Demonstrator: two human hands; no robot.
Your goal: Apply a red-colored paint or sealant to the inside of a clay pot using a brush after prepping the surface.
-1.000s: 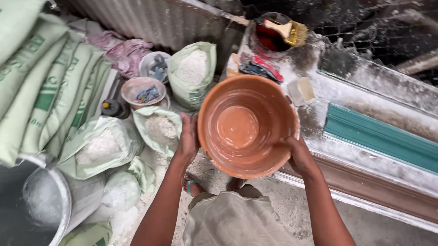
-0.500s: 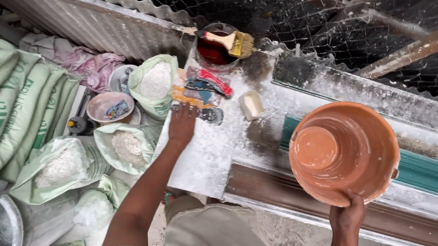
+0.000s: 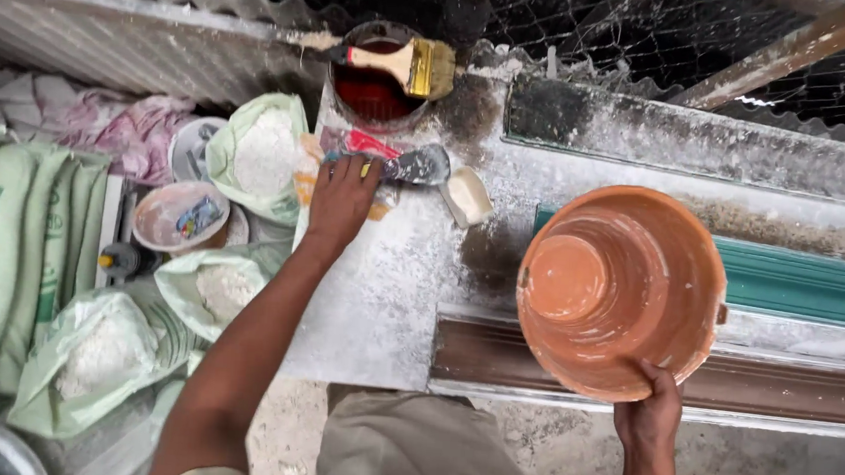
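Note:
My right hand (image 3: 651, 419) grips the near rim of an empty orange plastic bucket (image 3: 622, 288), tilted so its powder-streaked inside faces me, over the right part of a dusty bench (image 3: 391, 294). My left hand (image 3: 341, 199) reaches forward and rests on a putty knife (image 3: 415, 166) with a coloured handle lying on the bench; fingers curl over the handle. Beside the knife lies a small pale block (image 3: 468, 196). Behind them stands a tin of dark red liquid (image 3: 373, 85) with a brush (image 3: 407, 63) laid across its top.
Open bags of white powder (image 3: 258, 152) and small bowls (image 3: 181, 217) crowd the floor to the left, next to stacked green sacks (image 3: 17, 245). A green moulding strip (image 3: 805, 286) and a brown one (image 3: 781, 386) lie along the bench. Corrugated sheet and wire mesh stand behind.
The bucket left my left hand and swung right, held by my right hand alone. My left hand reached forward and settled on the putty knife.

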